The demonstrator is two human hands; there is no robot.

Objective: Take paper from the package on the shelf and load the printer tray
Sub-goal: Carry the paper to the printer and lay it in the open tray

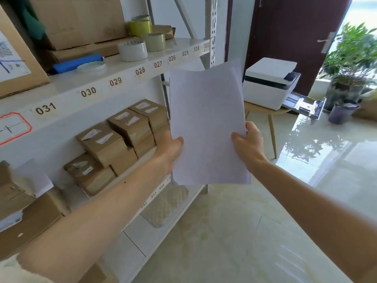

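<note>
Now both hands, left hand [170,149] and right hand [247,142], grip the paper [207,123] mid-carry; next, likely the printer [269,82] and its open tray [306,105].

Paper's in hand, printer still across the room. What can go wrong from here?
1. The paper stack is pinched only at its lower side edges by the left hand and right hand; loose sheets may fan or slip.
2. The top already curls, so edges may not be square for the open tray.
3. The printer sits on a small table on glossy floor; a bump could shift it.
</note>
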